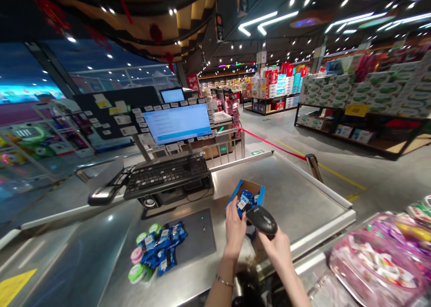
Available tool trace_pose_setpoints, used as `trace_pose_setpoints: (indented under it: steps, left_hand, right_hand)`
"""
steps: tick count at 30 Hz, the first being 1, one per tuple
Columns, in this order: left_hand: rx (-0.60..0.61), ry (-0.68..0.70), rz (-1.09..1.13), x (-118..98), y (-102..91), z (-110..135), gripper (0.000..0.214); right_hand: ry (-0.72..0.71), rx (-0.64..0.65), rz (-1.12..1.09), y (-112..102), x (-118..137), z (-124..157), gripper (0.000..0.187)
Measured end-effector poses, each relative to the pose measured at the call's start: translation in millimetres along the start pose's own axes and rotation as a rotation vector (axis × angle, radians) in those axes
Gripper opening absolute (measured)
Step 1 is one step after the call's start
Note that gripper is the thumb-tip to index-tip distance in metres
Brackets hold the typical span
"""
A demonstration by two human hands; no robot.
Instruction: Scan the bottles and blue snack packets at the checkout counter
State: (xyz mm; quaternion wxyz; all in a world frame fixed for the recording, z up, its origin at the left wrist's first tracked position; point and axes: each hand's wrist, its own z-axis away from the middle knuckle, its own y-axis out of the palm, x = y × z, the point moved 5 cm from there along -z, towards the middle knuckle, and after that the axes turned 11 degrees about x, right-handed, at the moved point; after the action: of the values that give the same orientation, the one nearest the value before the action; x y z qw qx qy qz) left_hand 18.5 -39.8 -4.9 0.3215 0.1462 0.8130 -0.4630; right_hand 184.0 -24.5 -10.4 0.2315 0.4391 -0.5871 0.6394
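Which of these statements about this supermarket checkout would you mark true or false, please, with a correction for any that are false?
The right hand grips a handheld barcode scanner. True.
The left hand is empty. False: it holds an open cardboard box of blue packets.
A thin bracelet circles the left wrist. True.
The checkout monitor is switched off. False: its screen is lit.
More blue packets and round lidded tubs lie on the steel counter. True.
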Motion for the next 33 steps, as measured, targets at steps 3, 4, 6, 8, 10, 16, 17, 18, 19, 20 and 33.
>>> trace_pose_setpoints:
  steps: [3, 4, 6, 8, 10, 16, 17, 18, 19, 20, 33]
  left_hand:
    - [-0.084, -0.021, 0.053, 3.9, -25.9, 17.3, 0.052]
    - [-0.105, -0.025, 0.059, 5.7, -33.0, 21.8, 0.052]
    - [-0.129, -0.028, 0.063, 10.5, -44.0, 28.7, 0.051]
    - [-0.144, -0.031, 0.063, 16.9, -52.1, 33.2, 0.051]
    - [-0.156, -0.043, 0.059, 23.7, -58.5, 36.5, 0.051]
    - [-0.196, -0.029, 0.048, 32.9, -74.5, 45.6, 0.051]
    - [-0.202, -0.022, 0.049, 32.7, -76.6, 46.8, 0.051]
    - [-0.205, -0.021, 0.050, 32.4, -78.4, 48.0, 0.051]
    - [-0.207, -0.025, 0.050, 32.4, -80.0, 49.1, 0.051]
    - [-0.210, -0.030, 0.047, 32.6, -81.6, 50.5, 0.050]
    - [-0.320, -0.618, -0.395, 132.6, -123.7, 139.3, 0.041]
  right_hand:
    - [-0.033, 0.058, 0.039, 5.1, 16.9, 9.2, 0.042]
    - [-0.049, 0.083, 0.051, 7.3, 21.8, 12.5, 0.042]
    - [-0.084, 0.135, 0.069, 12.3, 30.4, 18.9, 0.041]
    - [-0.110, 0.172, 0.073, 17.0, 37.8, 25.0, 0.038]
    - [-0.122, 0.189, 0.071, 20.6, 44.9, 30.4, 0.035]
    - [-0.159, 0.211, 0.064, 28.5, 62.2, 42.4, 0.032]
    - [-0.165, 0.219, 0.065, 30.2, 63.5, 43.7, 0.032]
    - [-0.167, 0.228, 0.068, 31.9, 64.1, 44.8, 0.033]
    - [-0.167, 0.235, 0.072, 33.5, 64.4, 45.8, 0.035]
    - [-0.167, 0.240, 0.075, 35.1, 64.4, 46.6, 0.038]
    - [-0.199, 0.308, 0.071, 71.2, 73.7, 61.8, 0.044]
